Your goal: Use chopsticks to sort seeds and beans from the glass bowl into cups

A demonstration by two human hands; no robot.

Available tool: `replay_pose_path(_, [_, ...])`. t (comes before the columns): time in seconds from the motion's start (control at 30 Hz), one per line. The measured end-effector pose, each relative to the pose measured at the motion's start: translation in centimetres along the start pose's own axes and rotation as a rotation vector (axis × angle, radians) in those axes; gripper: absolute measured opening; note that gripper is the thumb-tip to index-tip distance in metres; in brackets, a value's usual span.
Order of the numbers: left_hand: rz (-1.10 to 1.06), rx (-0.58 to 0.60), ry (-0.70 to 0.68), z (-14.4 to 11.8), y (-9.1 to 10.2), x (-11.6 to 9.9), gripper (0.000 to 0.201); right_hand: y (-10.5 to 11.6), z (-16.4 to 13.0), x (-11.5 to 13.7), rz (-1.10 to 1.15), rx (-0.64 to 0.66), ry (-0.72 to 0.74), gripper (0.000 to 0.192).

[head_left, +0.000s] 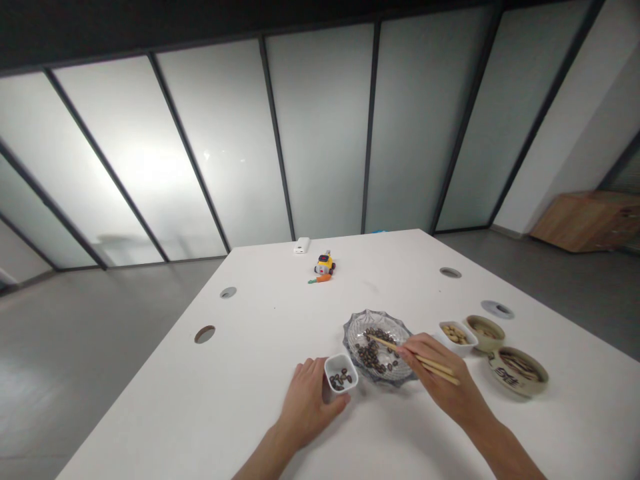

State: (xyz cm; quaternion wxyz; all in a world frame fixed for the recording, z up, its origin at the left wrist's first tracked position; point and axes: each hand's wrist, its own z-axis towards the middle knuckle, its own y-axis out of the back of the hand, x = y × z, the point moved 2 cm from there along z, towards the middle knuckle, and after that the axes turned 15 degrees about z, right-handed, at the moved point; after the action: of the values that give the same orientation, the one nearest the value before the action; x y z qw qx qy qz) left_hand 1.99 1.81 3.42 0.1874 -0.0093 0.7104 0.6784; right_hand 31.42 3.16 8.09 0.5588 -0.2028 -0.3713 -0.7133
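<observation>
My left hand (311, 400) curls around a small white square bowl (328, 371), thumb at its near side and fingers at its left. Several dark brown beans (341, 379) lie inside it. Just to the right, a clear glass dish (359, 323) with a scalloped rim holds many more dark beans (371, 355). My right hand (434, 373) is closed around a pair of wooden chopsticks (385, 343). Their tips reach down into the glass dish among the beans; whether a bean is pinched between them I cannot make out.
Right of my right hand stand a white bowl of pale nuts (455, 334), a beige bowl (485, 333) and a larger beige bowl with dark strips (520, 373). Farther back on the white table (250, 373) are a toy car (325, 263), a toy carrot (320, 279) and a white box-like device (302, 245).
</observation>
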Motion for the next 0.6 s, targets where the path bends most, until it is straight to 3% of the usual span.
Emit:
replay_pose_path(0.4, [-0.003, -0.005, -0.009, 0.05, -0.02, 0.04, 0.03, 0.18, 0.2, 0.48, -0.026, -0.013, -0.025, 0.047])
replay_pose_path(0.6, [-0.005, 0.008, 0.002, 0.08, -0.04, 0.08, 0.031, 0.2, 0.18, 0.48, -0.041, -0.019, 0.03, 0.041])
